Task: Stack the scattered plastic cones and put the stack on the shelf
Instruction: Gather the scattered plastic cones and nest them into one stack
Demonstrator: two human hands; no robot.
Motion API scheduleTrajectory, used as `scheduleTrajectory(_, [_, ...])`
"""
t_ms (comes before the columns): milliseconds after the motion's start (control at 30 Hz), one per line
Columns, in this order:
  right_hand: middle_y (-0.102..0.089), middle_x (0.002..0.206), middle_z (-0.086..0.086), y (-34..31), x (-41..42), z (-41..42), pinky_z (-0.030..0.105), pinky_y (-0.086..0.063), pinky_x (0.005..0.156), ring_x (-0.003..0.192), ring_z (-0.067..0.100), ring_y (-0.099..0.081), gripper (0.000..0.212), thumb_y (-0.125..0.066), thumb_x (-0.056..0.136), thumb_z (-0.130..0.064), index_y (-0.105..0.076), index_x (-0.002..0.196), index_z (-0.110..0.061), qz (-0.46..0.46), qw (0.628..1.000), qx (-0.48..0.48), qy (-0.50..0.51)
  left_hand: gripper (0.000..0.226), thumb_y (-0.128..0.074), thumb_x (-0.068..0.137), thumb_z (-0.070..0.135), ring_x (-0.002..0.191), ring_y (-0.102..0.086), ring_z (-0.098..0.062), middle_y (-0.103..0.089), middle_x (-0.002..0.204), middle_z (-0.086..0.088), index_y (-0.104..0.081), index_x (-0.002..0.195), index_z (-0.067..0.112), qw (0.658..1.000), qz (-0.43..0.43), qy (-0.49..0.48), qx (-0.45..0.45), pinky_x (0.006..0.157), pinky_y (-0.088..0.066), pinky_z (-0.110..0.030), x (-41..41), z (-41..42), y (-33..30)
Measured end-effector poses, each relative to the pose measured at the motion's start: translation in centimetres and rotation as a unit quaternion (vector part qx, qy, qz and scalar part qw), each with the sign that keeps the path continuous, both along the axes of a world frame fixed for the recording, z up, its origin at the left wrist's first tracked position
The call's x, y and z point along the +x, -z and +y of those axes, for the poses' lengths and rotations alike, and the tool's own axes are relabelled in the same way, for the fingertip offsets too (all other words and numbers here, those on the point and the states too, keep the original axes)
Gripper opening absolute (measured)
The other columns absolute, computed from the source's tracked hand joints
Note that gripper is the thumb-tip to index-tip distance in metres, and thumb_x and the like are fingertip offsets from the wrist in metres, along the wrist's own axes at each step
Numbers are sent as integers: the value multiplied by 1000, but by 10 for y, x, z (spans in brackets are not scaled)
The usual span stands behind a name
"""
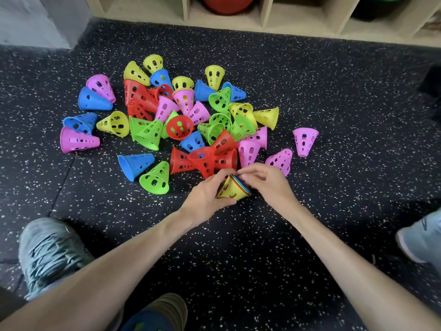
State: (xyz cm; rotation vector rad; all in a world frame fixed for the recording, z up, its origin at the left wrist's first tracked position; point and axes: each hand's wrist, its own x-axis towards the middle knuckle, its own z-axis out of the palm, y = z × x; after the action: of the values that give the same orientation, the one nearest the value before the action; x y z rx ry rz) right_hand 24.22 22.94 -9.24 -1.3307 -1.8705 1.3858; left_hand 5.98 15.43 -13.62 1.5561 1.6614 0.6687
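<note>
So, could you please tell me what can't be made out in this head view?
- How many cones the held stack has: the left hand and right hand cover it.
- The shelf contents: cut off by the top edge.
- Cones buried in the pile: hidden by others.

Bare forearms, no sleeves. Grey-teal knit shoe (pixel 51 254) with streaked pattern at left, grey shoe (pixel 422 237) with dark marking at right.
</note>
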Motion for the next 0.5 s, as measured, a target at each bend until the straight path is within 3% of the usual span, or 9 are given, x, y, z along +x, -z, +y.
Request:
scheduleTrajectory(133, [-74, 97, -14, -4, 16, 12, 17, -48, 80, 89, 1, -66, 21, -61, 97, -13, -73, 105, -29, -17, 977, 127, 171, 63, -80, 87, 31, 92, -60, -17, -62, 115, 3, -41, 132, 53, 1000, 3, -1, -21, 94, -52, -45, -1, 6, -2])
scheduleTrajectory(233, [-63, 130, -11, 1, 36, 30, 12, -35, 91, 120, 15, -50, 34, -57, 98, -9, -70, 117, -34, -155, 959, 184, 151, 63, -80, 86, 31, 85, -57, -11, -63, 114, 6, -42, 131, 54, 1000, 3, -12, -17, 91, -53, -42, 2, 5, -1])
scheduleTrajectory(333, [-38, 159, -1, 5, 50, 41, 29, -27, 111, 144, 25, -31, 51, -58, 96, -3, -59, 138, -31, -215, 962, 131, 101, 64, -81, 85, 31, 86, -58, -12, -66, 112, 7, -42, 130, 54, 1000, -9, -23, -14, 91, -52, -42, 2, 5, 0])
scheduleTrajectory(400, [-41, 159, 0, 7, 53, 41, 25, -26, 112, 146, 17, -34, 57, -60, 94, 1, -55, 143, -27, -169, 977, 98, 86, 64, -82, 85, 30, 86, -58, -9, -67, 111, 9, -42, 129, 54, 999, -15, -28, -15, 92, -52, -42, 2, 5, 0])
scheduleTrajectory(500, [-59, 138, -12, 5, 55, 35, 28, -39, 108, 125, 4, -51, 51, -62, 96, -5, -55, 140, -28, -118, 981, 107, 109, 64, -82, 85, 30, 87, -57, 0, -66, 111, 14, -42, 130, 53, 999, -13, -31, -16, 92, -51, -39, 3, 4, -1])
